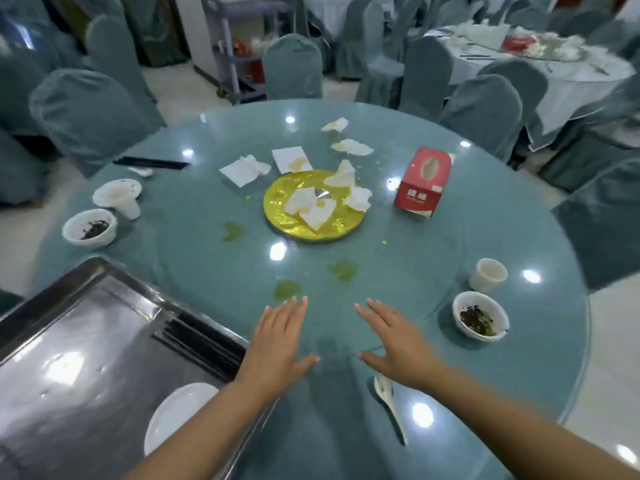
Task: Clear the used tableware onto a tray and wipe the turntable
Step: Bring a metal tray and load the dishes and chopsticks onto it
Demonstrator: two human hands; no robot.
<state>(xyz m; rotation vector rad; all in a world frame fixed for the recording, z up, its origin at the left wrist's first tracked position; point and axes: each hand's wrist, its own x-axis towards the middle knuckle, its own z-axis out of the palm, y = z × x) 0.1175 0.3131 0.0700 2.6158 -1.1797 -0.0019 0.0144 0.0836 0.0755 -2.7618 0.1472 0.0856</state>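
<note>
Your left hand (277, 344) and right hand (398, 341) lie flat and spread, palms down, over the near edge of the glass turntable (242, 265), holding nothing; whether they press on the glass you cannot tell. Your right forearm covers part of a white spoon (389, 401). To your left the steel tray (86, 323) runs off the frame; on it sit dark chopsticks (204, 344) and a white plate (176, 414) (half hidden by your left arm). On the worktop to your right, a bowl (480, 320) of dark leaves and a cup (487, 274); to your left, another bowl (89, 226) and a tipped cup (119, 197), blurred. At the centre, crumpled napkins (313, 204) cover a gold disc (277, 206), amid green smears. The red tissue box (423, 181) carries white characters too blurred to read.
</note>
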